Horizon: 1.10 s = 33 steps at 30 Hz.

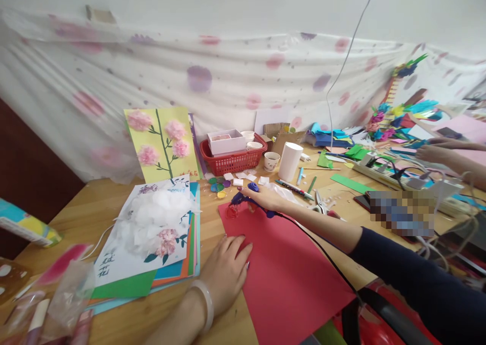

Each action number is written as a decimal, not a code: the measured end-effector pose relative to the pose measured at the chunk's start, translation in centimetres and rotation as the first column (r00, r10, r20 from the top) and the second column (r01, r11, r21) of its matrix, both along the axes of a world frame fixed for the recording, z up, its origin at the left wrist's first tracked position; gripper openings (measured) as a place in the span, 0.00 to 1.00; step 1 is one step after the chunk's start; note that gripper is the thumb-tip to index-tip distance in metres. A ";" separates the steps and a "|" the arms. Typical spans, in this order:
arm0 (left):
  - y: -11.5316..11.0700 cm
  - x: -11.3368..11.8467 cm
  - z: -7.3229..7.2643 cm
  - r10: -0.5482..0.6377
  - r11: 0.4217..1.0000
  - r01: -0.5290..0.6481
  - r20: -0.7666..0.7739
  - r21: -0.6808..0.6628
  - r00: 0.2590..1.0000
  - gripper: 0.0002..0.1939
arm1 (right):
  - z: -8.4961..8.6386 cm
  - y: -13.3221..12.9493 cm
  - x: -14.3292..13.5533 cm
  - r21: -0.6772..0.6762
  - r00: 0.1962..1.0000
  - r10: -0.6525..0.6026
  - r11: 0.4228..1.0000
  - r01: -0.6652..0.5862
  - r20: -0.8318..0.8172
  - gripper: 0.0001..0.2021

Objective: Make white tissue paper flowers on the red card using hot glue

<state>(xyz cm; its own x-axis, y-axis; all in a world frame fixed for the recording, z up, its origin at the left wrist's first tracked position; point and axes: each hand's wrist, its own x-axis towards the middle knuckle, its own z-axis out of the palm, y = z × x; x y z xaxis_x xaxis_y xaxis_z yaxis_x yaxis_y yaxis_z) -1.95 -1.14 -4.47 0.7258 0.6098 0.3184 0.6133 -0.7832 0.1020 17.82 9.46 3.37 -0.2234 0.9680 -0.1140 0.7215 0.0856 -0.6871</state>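
A large red sheet (pixel 288 269) lies on the wooden table. My left hand (pixel 227 266), with a pale bangle on the wrist, rests flat at its left edge with the fingers spread. Over the sheet's far left corner, my right hand (pixel 260 197) grips a dark blue glue gun (pixel 238 199) whose cord runs back over the sheet. A small clear and red shape (pixel 232 212) lies beneath the gun's front end. To the left, a white picture (pixel 110 248) with fluffy white and pink flowers sits on a stack of coloured paper.
Behind the sheet are a red basket (pixel 231 161), a paper cup (pixel 271 161), a white roll (pixel 290 161) and scissors (pixel 321 203). A yellow flower picture (pixel 159 147) leans at the back. Right are a power strip (pixel 410 183) and another person's hands (pixel 436 155).
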 end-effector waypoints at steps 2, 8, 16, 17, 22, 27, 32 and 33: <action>0.0 0.0 0.0 0.001 1.000 -0.001 0.004 0.000 1.000 0.20 | 0.0 0.0 0.1 0.004 0.999 -0.030 1.000 0.031 -0.022 0.33; 0.0 0.0 -0.1 0.010 1.000 -0.010 0.000 -0.001 1.000 0.20 | -0.2 0.0 -0.3 -0.046 0.997 0.049 0.998 -0.051 -0.059 0.31; 0.0 0.0 -0.2 0.013 1.000 -0.013 0.003 0.013 1.000 0.20 | 0.2 0.0 0.0 0.042 0.998 0.012 0.999 -0.010 -0.055 0.30; 0.0 0.0 -0.3 0.013 1.000 -0.013 0.003 0.012 1.000 0.20 | 0.2 0.0 0.0 0.045 0.999 0.007 0.999 -0.005 -0.043 0.30; 0.0 0.0 -0.3 0.015 1.000 -0.015 0.002 0.015 1.000 0.20 | 0.0 -0.2 -0.8 -0.003 1.000 0.003 1.000 -0.003 0.027 0.34; 0.0 0.0 -0.2 0.009 1.000 -0.009 -0.019 0.015 1.000 0.21 | 0.1 -0.5 -1.4 -0.029 1.000 0.015 0.999 -0.016 -0.010 0.35; 0.1 0.1 -0.3 -0.007 1.000 0.007 -0.003 0.011 1.000 0.20 | 0.8 -0.6 -0.8 0.039 1.000 0.009 0.999 -0.009 0.009 0.31; 0.1 0.1 -0.3 -0.005 1.000 0.005 0.003 0.015 1.000 0.19 | 0.8 -0.6 -0.7 0.033 1.000 0.006 0.999 -0.007 0.027 0.31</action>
<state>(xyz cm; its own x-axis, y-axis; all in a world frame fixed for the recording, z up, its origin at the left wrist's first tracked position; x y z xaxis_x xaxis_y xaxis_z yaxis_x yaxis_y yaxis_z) -1.88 -1.03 -4.79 0.7279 0.6012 0.3298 0.6088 -0.7879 0.0926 17.08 8.82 4.19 -0.2273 0.9698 -0.0885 0.7392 0.1127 -0.6640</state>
